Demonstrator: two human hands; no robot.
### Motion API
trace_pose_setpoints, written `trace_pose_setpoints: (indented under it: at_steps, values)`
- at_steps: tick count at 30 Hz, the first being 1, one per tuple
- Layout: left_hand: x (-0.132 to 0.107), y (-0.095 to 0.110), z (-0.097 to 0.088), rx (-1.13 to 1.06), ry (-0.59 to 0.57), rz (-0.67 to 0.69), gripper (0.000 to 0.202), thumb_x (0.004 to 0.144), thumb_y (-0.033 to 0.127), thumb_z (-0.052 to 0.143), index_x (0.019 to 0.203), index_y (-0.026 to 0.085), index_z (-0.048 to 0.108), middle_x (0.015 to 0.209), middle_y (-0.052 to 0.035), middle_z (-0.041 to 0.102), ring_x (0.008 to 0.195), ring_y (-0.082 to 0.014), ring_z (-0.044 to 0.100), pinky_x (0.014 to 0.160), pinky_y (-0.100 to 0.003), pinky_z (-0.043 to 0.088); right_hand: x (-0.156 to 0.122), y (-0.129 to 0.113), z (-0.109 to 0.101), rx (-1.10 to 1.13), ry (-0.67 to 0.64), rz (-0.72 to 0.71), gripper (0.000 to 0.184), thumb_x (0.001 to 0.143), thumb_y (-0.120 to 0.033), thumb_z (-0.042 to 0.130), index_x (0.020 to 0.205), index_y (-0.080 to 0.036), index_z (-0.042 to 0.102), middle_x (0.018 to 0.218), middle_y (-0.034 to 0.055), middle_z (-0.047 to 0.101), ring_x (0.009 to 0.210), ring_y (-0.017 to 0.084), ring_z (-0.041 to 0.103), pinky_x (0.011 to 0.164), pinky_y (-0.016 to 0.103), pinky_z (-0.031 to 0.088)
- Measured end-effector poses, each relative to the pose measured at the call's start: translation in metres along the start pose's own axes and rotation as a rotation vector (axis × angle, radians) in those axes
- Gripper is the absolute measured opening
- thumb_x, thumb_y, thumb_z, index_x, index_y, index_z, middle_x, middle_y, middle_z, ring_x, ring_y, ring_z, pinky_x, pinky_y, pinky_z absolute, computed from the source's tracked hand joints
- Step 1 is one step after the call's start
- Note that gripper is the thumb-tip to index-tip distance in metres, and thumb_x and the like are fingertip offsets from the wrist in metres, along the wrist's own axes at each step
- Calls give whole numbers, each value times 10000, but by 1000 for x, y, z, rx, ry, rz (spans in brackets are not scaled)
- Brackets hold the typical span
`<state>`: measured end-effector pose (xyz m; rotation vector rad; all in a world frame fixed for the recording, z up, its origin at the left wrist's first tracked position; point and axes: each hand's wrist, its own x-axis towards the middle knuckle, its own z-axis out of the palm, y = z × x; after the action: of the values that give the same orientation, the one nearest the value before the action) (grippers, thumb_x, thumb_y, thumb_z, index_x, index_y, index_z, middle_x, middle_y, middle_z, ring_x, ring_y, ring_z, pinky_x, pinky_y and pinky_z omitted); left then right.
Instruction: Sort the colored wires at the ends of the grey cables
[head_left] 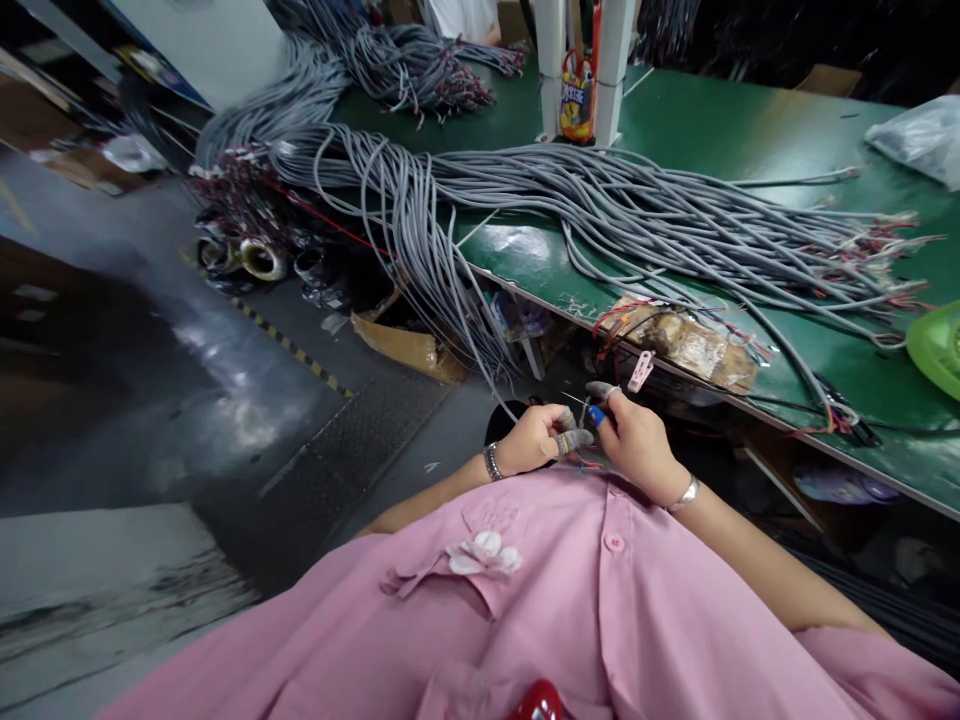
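My left hand [534, 440], with grey finger covers, is closed on the end of a grey cable. That cable runs down from the bundle [420, 220] hanging over the table edge. Thin coloured wires [586, 461] poke out below my left fingers. My right hand [637, 440] is close beside it, with blue on the thumb and a grey cover on a finger. Its thumb and finger are pinched together at a thin pale strand and something small and dark, too small to name. Both hands are low, in front of the pink shirt and off the table edge.
Many grey cables [675, 225] with stripped coloured ends lie across the green table [697, 120]. A taped cardboard piece [694, 345] and a pink clip [641, 371] are at its front edge. A light green container [937, 350] stands at right. Below is an open cardboard box [409, 345].
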<state>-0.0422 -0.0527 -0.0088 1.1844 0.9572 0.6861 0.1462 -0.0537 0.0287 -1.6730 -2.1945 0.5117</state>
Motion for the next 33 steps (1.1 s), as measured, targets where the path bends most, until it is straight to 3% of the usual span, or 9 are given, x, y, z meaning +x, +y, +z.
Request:
trace_pose_setpoints:
  at_steps: [6,12,19,22,29,33]
  values:
    - [-6,7,2,282,40,164,298,835,410,661,802,116,635,710,-18,624,633,-110,554,602,-221,463,-1,0,3,-69,-26,29,238,933,-277,453,1077,-170,609,867,79,721,701,196,652,603,276,388]
    - [-8,4,0,449,153,449,158,862,288,618,900,139,654,986,-99,641,881,-162,600,790,-267,485,-2,4,7,-97,-44,33,338,937,-273,447,1240,-179,565,907,78,727,727,202,658,617,281,393]
    - [-5,2,1,435,162,323,241,823,374,686,823,139,630,885,-54,585,743,-119,542,666,-226,454,-4,-1,1,-113,-30,27,217,939,-282,445,1038,-169,601,855,73,715,707,193,647,599,275,382]
    - [-5,6,3,431,171,336,248,816,375,695,792,137,630,870,-52,585,747,-122,540,673,-230,453,-4,-2,1,-135,-34,23,194,937,-285,448,994,-172,596,835,73,710,696,192,643,588,275,371]
    - [-7,2,3,458,302,449,144,857,297,634,824,158,646,928,-68,593,833,-146,560,728,-256,457,-2,-1,3,-190,-90,39,258,946,-287,436,1110,-161,590,842,84,713,675,197,643,571,278,359]
    - [-5,-5,1,378,326,408,160,822,310,686,803,156,647,948,-65,588,851,-147,553,756,-260,454,-2,-1,4,-191,-99,29,357,956,-301,421,1260,-158,543,896,94,722,730,207,663,603,280,390]
